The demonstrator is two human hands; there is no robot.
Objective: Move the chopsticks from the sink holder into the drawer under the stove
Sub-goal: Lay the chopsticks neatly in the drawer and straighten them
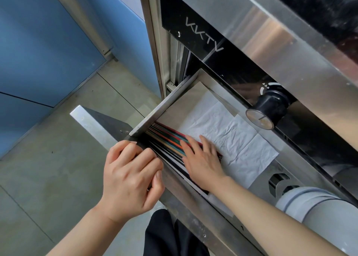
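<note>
- Furthest left of both hands, smooth blue cabinet panels stand over a floor of large matte grey tiles crossed by thin dark joints.
- The left hand has its fingers curled over the front lip of the open drawer, knuckles up, gripping that brushed-metal edge; the thumb lies along the side of the forefinger.
- Just beyond this hand's fingertips, the drawer's left wall shows as a flat, straight steel strip running away from the person.
- Between the two hands lie the chopsticks: thin, straight sticks in red, teal, orange, tan and black, bunched side by side along the drawer's front, inside it.
- The right hand lies flat on the chopsticks, fingers straight and slightly spread, palm down, pressing rather than gripping.
- Beyond and to the right of its fingertips, a creased white paper liner with square fold lines covers the drawer floor.
- Further right and above, a round black knob juts from the glossy dark stove front, which bears pale lettering under a band of streaked stainless steel.
- Right of the right forearm, a smooth pale grey pipe curves out of a cut-out.
</note>
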